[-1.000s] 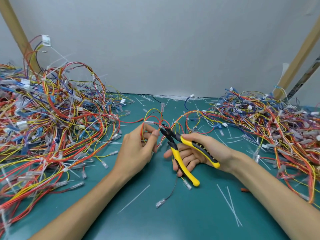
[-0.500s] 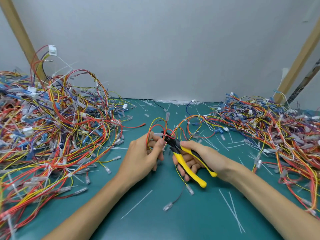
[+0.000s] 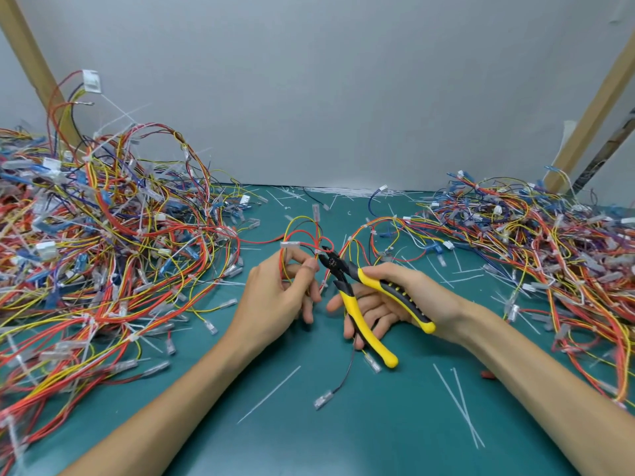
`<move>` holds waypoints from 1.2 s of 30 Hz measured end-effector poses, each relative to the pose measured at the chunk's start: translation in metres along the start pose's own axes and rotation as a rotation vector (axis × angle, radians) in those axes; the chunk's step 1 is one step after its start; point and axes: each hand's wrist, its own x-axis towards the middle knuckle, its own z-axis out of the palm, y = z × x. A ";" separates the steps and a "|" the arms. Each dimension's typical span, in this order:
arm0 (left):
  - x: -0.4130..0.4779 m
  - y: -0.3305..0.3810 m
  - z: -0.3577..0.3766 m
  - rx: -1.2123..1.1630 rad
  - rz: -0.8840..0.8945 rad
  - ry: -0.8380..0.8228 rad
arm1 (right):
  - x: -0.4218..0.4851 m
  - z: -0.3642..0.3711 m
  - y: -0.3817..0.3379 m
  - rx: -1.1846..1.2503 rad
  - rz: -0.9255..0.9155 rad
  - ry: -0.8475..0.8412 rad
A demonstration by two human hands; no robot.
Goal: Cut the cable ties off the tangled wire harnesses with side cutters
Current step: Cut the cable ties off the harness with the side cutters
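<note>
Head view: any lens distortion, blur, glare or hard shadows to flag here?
Head view: wide-angle stretch likely, the wooden posts tilt outward; light even, no glare on the green mat; side cutters in the right hand and harness pinched by the left hand are sharp; left wire pile softer at the frame edge.

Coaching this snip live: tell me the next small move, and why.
Probably squeeze the handles shut. The side cutters, held in the right grip, have handles spread and their blades at the looped wire harness that the left grip pinches. Whether any wire sits between them is too small to tell, so close slowly.
</note>
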 end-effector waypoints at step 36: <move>0.008 0.002 -0.020 -0.479 -0.203 -0.012 | 0.007 0.053 0.018 -1.319 -0.415 1.121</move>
